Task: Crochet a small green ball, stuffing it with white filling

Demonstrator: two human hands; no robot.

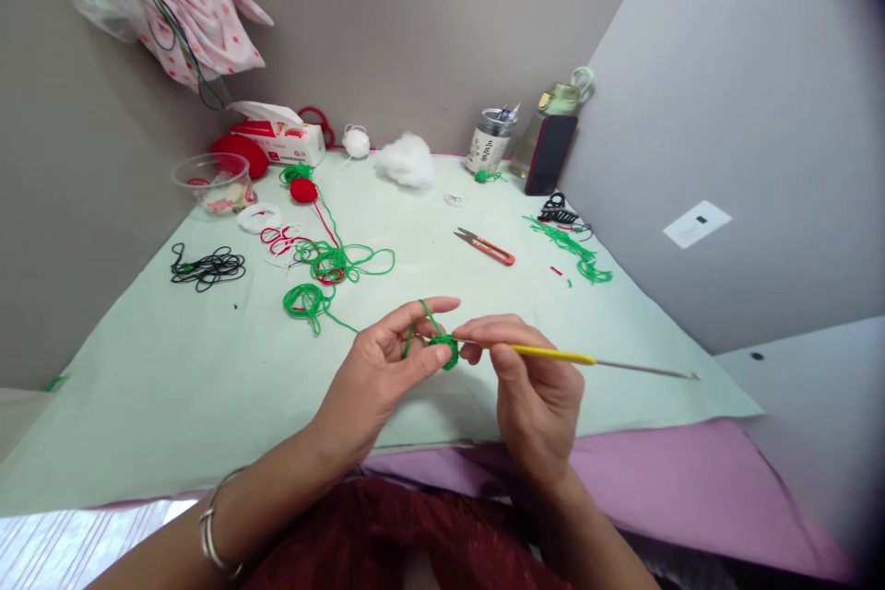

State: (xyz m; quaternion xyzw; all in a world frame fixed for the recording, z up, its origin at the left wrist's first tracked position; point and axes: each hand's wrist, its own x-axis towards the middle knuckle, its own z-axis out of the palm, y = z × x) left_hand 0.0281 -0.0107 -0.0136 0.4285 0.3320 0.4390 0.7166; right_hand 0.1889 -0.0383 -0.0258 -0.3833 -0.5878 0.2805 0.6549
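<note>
Between the thumb and fingers of my left hand [383, 364] is a small green crochet piece [448, 352]. Green yarn passes over my raised left index finger and trails back to a loose coil of green yarn [306, 302] on the table. My right hand [536, 383] grips a crochet hook [557, 354] by its yellow handle. One metal end of the hook points right; its other end meets the crochet piece, where my fingers partly hide the tip.
Thread snips [485, 246] lie beyond my hands. Tangled green yarn [346, 260], a black cord [207, 267] and a plastic tub [213, 184] are on the left. White stuffing [407, 161], a pen jar [490, 140] and a phone [551, 155] stand at the back; green yarn scraps [573, 249] lie right.
</note>
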